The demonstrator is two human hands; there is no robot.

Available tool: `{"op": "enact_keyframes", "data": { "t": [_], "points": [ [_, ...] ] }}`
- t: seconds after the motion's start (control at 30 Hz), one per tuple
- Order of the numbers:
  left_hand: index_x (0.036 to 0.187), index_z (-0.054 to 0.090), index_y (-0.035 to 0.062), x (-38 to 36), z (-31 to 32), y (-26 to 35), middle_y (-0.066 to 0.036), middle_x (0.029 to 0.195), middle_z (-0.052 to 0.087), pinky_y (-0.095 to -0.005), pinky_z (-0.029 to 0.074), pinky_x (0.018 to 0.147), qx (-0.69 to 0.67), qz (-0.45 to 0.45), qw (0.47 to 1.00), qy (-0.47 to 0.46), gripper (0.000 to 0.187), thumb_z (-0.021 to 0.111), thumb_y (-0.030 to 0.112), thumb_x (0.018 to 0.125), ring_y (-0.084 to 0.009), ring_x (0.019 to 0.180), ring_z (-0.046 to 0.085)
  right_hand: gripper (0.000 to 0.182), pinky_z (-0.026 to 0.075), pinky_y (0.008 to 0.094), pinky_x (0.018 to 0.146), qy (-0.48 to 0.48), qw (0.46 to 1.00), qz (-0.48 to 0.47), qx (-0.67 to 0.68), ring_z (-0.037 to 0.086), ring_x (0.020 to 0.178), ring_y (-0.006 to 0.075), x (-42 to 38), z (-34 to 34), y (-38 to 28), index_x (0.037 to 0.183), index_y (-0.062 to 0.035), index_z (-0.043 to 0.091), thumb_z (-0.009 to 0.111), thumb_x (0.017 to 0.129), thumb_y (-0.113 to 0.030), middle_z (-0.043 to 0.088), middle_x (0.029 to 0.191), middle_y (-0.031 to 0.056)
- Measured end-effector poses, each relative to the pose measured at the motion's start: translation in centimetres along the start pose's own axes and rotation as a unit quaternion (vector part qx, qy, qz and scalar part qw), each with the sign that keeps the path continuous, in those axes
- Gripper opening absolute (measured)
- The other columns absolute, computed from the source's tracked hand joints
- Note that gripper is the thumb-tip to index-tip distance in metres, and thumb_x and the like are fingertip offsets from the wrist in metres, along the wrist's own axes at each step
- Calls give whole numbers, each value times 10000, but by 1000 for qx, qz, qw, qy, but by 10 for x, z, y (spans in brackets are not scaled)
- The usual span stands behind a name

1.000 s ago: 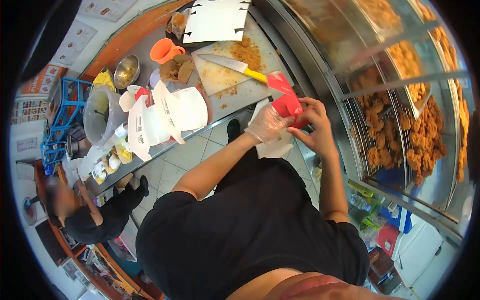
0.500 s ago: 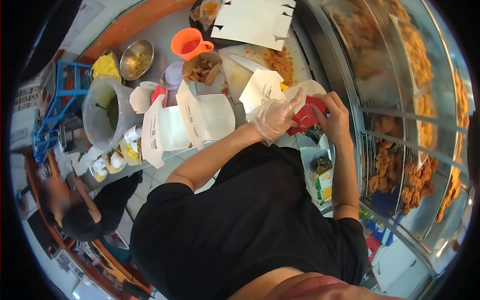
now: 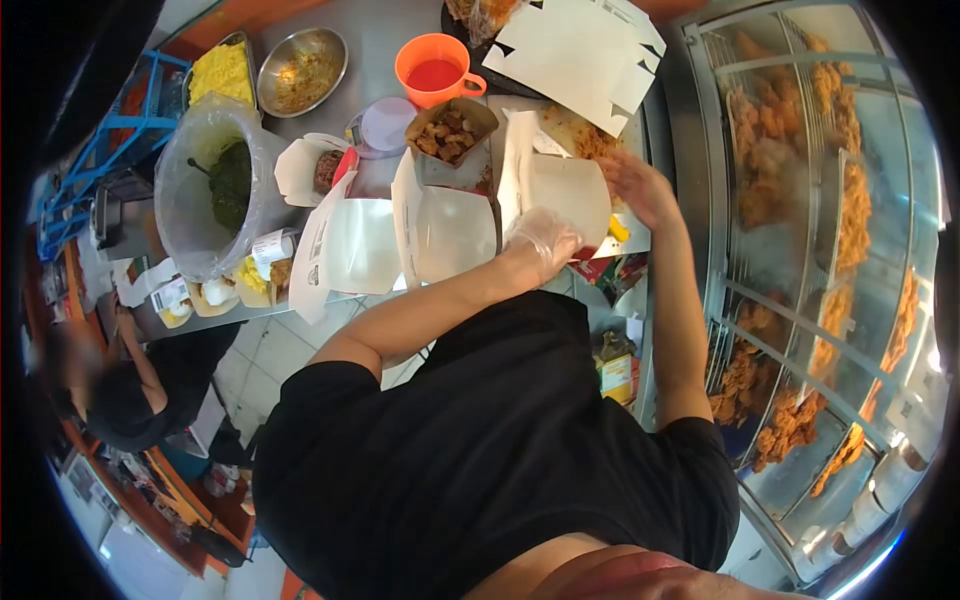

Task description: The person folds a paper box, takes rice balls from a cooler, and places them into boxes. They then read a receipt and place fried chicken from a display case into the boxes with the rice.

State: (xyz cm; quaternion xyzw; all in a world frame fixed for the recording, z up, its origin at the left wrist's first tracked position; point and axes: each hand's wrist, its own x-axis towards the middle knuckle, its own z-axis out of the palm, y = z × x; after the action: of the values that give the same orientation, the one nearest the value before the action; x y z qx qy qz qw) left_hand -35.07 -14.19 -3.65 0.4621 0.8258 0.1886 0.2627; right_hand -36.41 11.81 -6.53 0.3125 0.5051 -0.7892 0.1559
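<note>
My left hand [image 3: 545,243], in a clear plastic glove, is closed on the near edge of an open white takeaway box [image 3: 570,190]. Its fingertips are partly hidden, and a bit of red shows just beside them. To the right of that box is my right hand [image 3: 642,190], bare, with fingers stretched apart and nothing visible in them. Two more open white boxes stand in a row to the left, one in the middle [image 3: 450,235] and one farther left [image 3: 360,245].
Behind the boxes are a paper tray of browned pieces [image 3: 452,132], an orange cup [image 3: 435,72] and a flat white carton [image 3: 575,55]. Left are a bag-lined tub [image 3: 215,190] and a metal bowl [image 3: 302,72]. Fried food fills a glass cabinet [image 3: 790,250] at right. Another person [image 3: 125,375] stands left.
The right-hand box has been opened out and set beside the other two. My right hand has let go of it and moved up, away from the red side. The view has shifted.
</note>
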Motion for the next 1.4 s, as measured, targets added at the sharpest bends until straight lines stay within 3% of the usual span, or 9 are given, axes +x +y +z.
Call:
{"op": "enact_keyframes", "data": {
  "t": [0.37,0.63,0.73,0.87,0.97,1.13,1.23,1.3,1.4],
  "points": [
    [1036,789,75,29,55,-47,-96,1000,756,-406,559,808,51,-166,985,-1,213,648,152,896,-298,974,726,345,621,395,917,192,968,-57,154,672,1073,283,153,39,13,1299,17,515,620,1025,-165,612,1277,199],
    [1501,409,-14,-12,-47,-6,-182,1200,666,-397,546,905,-125,-5,981,145,736,708,308,911,-304,1086,672,233,575,357,871,249,803,-508,-187,672,1043,205,-7,84,-75,1245,-8,647,590,1035,-93,673,1163,94],
    [1480,446,3,-10,-61,20,-181,1331,622,-404,540,943,-532,96,806,241,805,771,429,879,-290,1145,656,197,552,377,909,255,650,-603,-386,659,1078,234,-79,71,-83,1156,-16,698,668,969,-72,684,1135,103],
    [1291,584,78,-10,-85,54,-40,1116,676,-395,571,881,-919,107,345,159,452,775,274,931,-195,985,685,144,541,415,944,206,503,-659,-519,681,1032,320,-159,72,-52,981,-9,756,732,846,-55,706,1071,160],
    [1189,637,98,-11,-85,62,-21,1079,687,-337,577,807,-892,-69,425,137,332,789,215,918,-145,958,681,125,543,391,898,196,496,-655,-536,684,984,303,-191,58,-18,978,-1,755,720,876,-64,718,1005,145],
    [1052,704,52,-1,-45,87,-14,980,725,-304,567,793,-823,-20,563,72,152,758,132,934,-107,880,680,216,501,317,795,235,817,-466,-246,643,850,160,-239,29,68,1028,63,728,593,1030,-106,714,928,99],
    [1051,697,43,-7,-31,131,-11,974,720,-294,564,778,-797,80,588,114,183,779,136,917,-93,875,669,213,485,282,652,347,814,-438,-156,624,778,121,-271,29,88,1156,16,726,651,963,-38,668,843,72],
    [1037,685,42,-5,-6,150,-14,962,712,-297,579,778,-609,181,739,227,170,778,115,915,-91,872,665,319,478,299,603,350,714,-478,-372,611,714,159,-307,5,91,1206,-16,718,677,891,8,610,770,76],
    [1052,675,40,-17,21,205,-22,976,708,-294,592,778,-682,93,713,137,164,763,94,925,-97,873,669,475,481,341,593,351,623,-465,-522,591,683,229,-355,-18,102,1271,-55,697,698,804,33,537,727,92]
  ]
}}
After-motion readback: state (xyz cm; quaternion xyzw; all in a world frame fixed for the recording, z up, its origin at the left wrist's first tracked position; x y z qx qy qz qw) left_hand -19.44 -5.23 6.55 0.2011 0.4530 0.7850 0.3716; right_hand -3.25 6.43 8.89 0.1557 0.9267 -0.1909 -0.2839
